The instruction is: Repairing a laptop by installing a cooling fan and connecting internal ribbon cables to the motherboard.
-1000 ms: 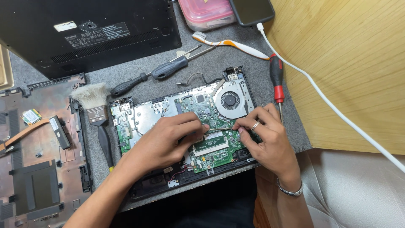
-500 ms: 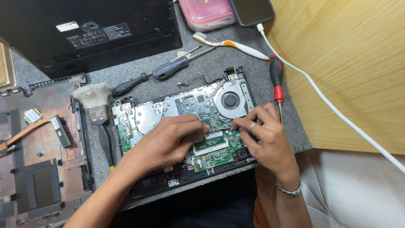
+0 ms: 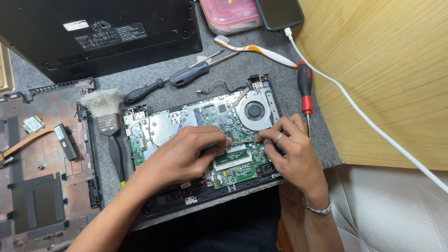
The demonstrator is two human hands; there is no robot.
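Head camera view, looking down on an opened laptop base [image 3: 158,126] lying on a grey mat on the surface [image 3: 396,79]. Both hands rest on its green circuit board [image 3: 233,170]. The left hand [image 3: 184,156] lies palm down, fingers curled and pinching at the top edge of the memory module [image 3: 232,156], which sits seated in the board just below its fingertips. The right hand [image 3: 289,149], wearing a ring and a wrist bracelet, meets it from the other side, fingertips pressed at the same module's right end; neither hand holds a tool. Just above the right hand sits the round cooling fan [image 3: 255,112], and a red-handled screwdriver [image 3: 304,86] lies beside its knuckles. Beyond the left hand lie two black screwdrivers [image 3: 168,81] and a paintbrush [image 3: 109,128].
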